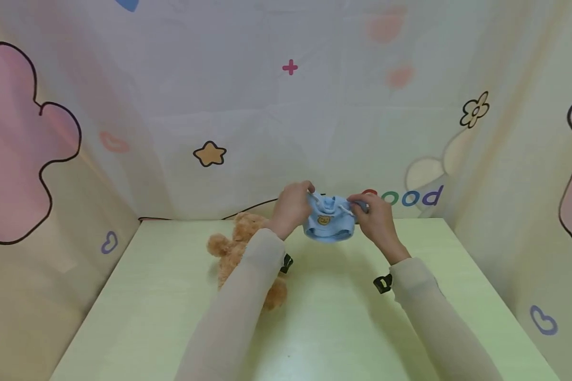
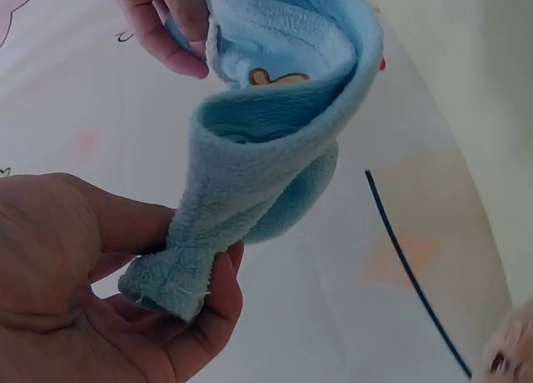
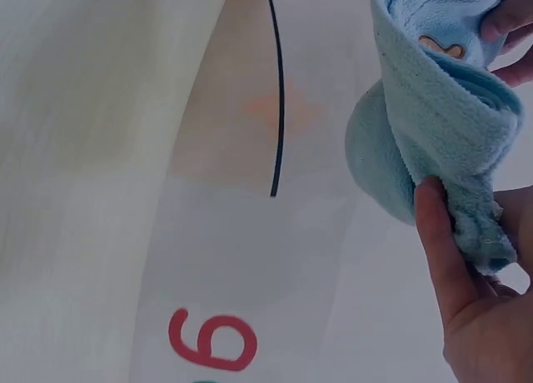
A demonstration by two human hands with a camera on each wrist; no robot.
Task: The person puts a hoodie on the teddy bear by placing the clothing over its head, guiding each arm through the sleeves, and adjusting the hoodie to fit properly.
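Observation:
A small light-blue doll hoodie (image 1: 329, 222) with a bear patch on its front hangs above the table, its bottom opening facing me in the head view. My left hand (image 1: 292, 207) pinches its left side; up close, thumb and fingers grip a fuzzy sleeve (image 2: 187, 271). On the other side my right hand (image 1: 375, 217) holds the opposite sleeve (image 3: 479, 233) between thumb and fingers. White cords dangle near both hands. A brown teddy bear (image 1: 229, 259) lies on the table to the left, partly hidden behind my left forearm.
The pale green table (image 1: 324, 317) ends at a printed cloth backdrop (image 1: 267, 121), close behind the hoodie. Cloth walls also stand along the left and right sides. A black wrist strap piece (image 1: 383, 283) shows beside the right cuff.

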